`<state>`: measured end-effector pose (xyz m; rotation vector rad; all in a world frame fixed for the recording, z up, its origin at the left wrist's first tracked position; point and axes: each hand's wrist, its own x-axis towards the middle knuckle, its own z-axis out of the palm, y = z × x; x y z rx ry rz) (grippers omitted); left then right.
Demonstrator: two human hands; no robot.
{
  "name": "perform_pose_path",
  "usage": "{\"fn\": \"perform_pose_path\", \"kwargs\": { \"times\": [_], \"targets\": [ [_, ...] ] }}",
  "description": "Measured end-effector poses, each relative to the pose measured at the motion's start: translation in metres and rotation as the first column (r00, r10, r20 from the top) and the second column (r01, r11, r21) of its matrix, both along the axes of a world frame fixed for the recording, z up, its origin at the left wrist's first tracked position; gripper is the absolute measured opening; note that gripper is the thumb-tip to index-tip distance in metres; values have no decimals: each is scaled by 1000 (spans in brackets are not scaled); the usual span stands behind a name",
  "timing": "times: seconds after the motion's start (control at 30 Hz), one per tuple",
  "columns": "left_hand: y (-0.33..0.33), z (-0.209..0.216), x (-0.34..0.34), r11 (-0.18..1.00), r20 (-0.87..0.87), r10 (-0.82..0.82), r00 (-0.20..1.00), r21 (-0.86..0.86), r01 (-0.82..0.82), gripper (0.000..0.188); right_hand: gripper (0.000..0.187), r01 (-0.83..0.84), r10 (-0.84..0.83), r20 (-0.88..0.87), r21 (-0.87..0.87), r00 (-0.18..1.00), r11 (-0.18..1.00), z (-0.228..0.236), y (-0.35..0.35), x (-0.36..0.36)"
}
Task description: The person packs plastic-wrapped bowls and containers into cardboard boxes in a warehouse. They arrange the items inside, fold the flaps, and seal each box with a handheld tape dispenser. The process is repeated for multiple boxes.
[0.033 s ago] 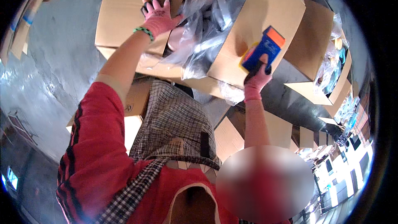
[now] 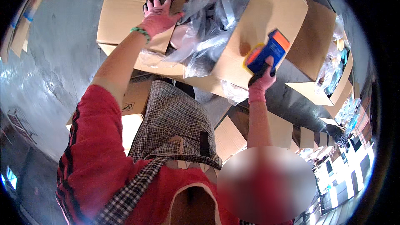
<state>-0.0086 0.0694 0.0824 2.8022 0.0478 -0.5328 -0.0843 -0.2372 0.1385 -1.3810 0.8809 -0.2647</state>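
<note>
My left hand point(image 2: 158, 18), in a pink glove with dark finger bands and bare fingertips, lies spread on the left flap point(image 2: 129, 14) of an open cardboard box. Its thumb reaches the flap's inner edge. My right hand point(image 2: 262, 82), gloved the same way, is closed around a blue and orange tape dispenser point(image 2: 271, 51) with a yellow-rimmed roll on its left side. The dispenser is over the box's right flap point(image 2: 243, 64); whether it touches is unclear. Between the flaps, clear plastic wrap point(image 2: 204, 48) covers round pinkish and greyish items point(image 2: 183, 36).
To the right stands another open box point(image 2: 310, 43) with plastic-wrapped goods. More cartons point(image 2: 273, 129) stand at the lower right. A closed-looking carton point(image 2: 135, 96) is beside my checked apron point(image 2: 175, 116). Flattened cardboard point(image 2: 18, 37) leans at the far left above the grey floor point(image 2: 62, 54).
My right hand and the tape dispenser have shifted slightly right and nearer. My left hand stays spread on the flap; the whole view has moved a little.
</note>
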Motion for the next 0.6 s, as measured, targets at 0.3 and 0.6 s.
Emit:
{"fn": "perform_pose_path", "kwargs": {
  "times": [0.3,0.6],
  "targets": [
    [258,-107,-163,139,-288,852,437,-681,-719,65,22,-77,60,72,256,996,964,-29,87,22],
    [237,-25,-166,659,-662,455,595,-200,-725,55,31,-178,152,-130,-222,980,959,-59,66,31]
  ]
}}
